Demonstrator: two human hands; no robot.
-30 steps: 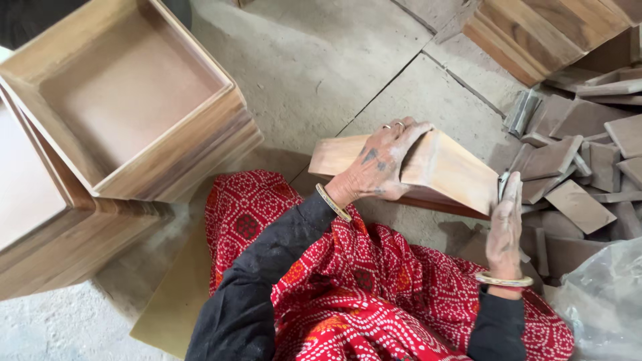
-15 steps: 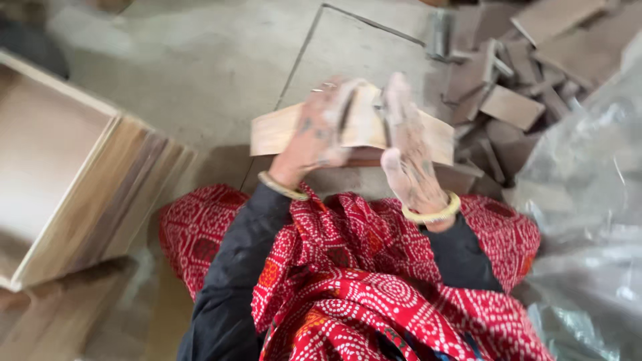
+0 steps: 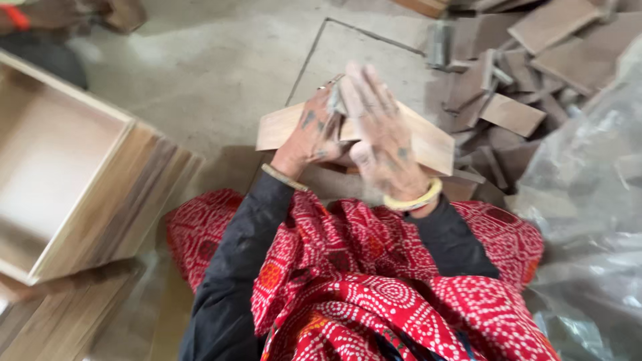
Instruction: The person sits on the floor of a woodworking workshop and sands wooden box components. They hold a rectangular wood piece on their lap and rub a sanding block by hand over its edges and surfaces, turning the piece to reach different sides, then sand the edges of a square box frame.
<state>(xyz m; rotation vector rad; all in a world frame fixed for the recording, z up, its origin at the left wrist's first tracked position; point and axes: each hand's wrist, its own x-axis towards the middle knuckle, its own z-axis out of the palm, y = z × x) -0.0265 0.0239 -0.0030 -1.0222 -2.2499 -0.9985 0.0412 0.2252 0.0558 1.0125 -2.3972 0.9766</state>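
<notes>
A light wooden block (image 3: 428,144) with a sloped top sits above my lap. My left hand (image 3: 309,134) grips it from the left side, fingers curled over its upper edge. My right hand (image 3: 381,137) lies across the middle of the block with fingers stretched out and blurred. It presses a small grey pad (image 3: 333,100) that shows between the two hands. Both wrists wear bangles. Red patterned cloth (image 3: 374,287) covers my lap below the block.
An open wooden box (image 3: 73,194) stands on the floor at the left. A heap of brown wood offcuts (image 3: 521,80) lies at the upper right. Clear plastic sheeting (image 3: 588,200) fills the right side. The concrete floor (image 3: 214,73) stretches beyond the block.
My right hand came from the block's right end onto its middle and now crosses next to my left hand. The view swung left to right, then back slightly.
</notes>
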